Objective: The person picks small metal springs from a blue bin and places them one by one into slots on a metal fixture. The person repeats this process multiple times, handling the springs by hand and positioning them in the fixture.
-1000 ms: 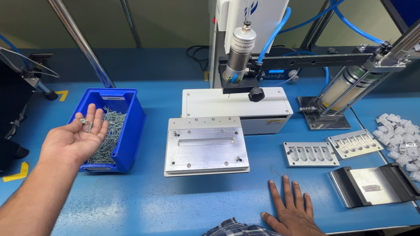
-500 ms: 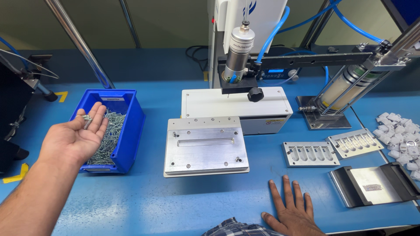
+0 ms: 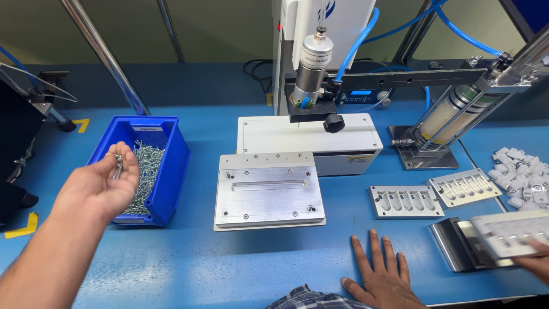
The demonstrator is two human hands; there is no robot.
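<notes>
My left hand (image 3: 100, 186) hovers palm-up over the near edge of a blue plastic bin (image 3: 171, 166) that holds a heap of small silver screws (image 3: 144, 166). Its fingers curl around a few screws (image 3: 118, 166) taken from the heap. My right hand (image 3: 380, 274) lies flat on the blue table near the front edge, fingers spread, holding nothing. A grey metal fixture plate (image 3: 269, 191) with a long slot sits between my two hands.
A press machine with a silver cylinder head (image 3: 311, 68) stands behind the plate on a white base (image 3: 311, 137). Two slotted metal trays (image 3: 406, 201) (image 3: 463, 187) and a pile of small white parts (image 3: 520, 171) lie at right. Another person's hand (image 3: 532, 258) holds a white tray (image 3: 506, 232) over a metal plate (image 3: 457, 243).
My left hand's fingers have closed from an open palm around the screws. At the right edge another person's hand has come in with a white tray. My right hand has stayed put.
</notes>
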